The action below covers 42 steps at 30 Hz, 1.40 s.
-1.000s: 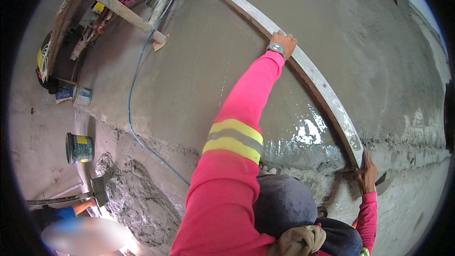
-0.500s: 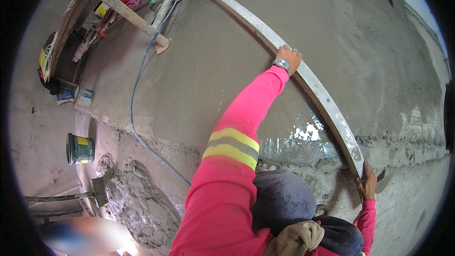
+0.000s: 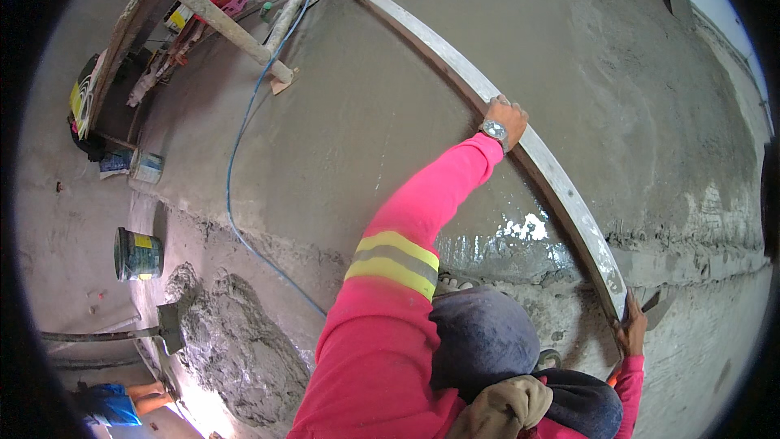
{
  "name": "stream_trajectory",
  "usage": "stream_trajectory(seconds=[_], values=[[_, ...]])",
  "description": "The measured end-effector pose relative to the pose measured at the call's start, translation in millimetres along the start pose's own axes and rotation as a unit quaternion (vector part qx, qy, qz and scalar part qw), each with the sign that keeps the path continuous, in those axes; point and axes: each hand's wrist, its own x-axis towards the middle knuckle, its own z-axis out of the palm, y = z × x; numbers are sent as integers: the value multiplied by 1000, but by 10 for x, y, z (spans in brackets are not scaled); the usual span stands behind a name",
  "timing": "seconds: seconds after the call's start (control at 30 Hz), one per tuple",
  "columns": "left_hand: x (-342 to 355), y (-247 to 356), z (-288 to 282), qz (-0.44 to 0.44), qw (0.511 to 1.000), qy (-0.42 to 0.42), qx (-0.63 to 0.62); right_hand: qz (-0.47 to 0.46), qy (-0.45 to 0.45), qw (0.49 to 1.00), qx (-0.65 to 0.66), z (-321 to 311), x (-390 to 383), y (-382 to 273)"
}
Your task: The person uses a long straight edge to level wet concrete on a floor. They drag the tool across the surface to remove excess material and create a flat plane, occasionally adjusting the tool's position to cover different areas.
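Observation:
A long, pale, mortar-smeared straightedge (image 3: 561, 181) lies across the wet grey mortar surface (image 3: 406, 89), running from the far left down to the near right. My left hand (image 3: 507, 123), with a watch at its wrist, is closed over the bar around its middle. At the near end, my right hand (image 3: 631, 328) grips the straightedge from the side, its fingers partly hidden. Next to that hand sits a flat grey blade-like piece (image 3: 658, 309). Shiny wet patches (image 3: 524, 226) show on the mortar left of the bar.
A blue hose (image 3: 231, 187) curves across the left side. Farther left stand a dark bucket (image 3: 138, 254), a shovel (image 3: 169, 329) and a heap of wet mortar (image 3: 240, 349). A wooden frame (image 3: 223, 24) is at the far left. Someone's bare legs (image 3: 150, 398) show at lower left.
The straightedge has shifted slightly toward me, and both hands have moved nearer with it. The view has shifted a little. At lower left, a person's legs and blue clothing now show.

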Motion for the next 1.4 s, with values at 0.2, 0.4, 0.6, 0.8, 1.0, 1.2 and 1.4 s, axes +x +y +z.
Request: stream_trajectory(seconds=[0.2,0.4,0.6,0.8,1.0,1.2,1.4], values=[[-96,158,-11,0,1000,-2,-7,-33,17,999,31,-64,-153,26],[-170,281,-114,15,1000,-7,4,-24,19,999,22,-59,-274,118],[-293,467,-184,38,999,-23,-1,22,-2,997,78,-123,-449,200],[-440,720,-296,70,997,-39,-1,69,-11,993,95,-112,-716,537],[-618,899,-351,158,986,-32,-37,89,-20,990,107,-178,-994,722],[-673,790,-423,201,973,-27,-111,106,-12,993,44,-224,-1214,942],[-461,181,-177,215,968,-72,-109,38,40,992,-114,18,-975,920]])
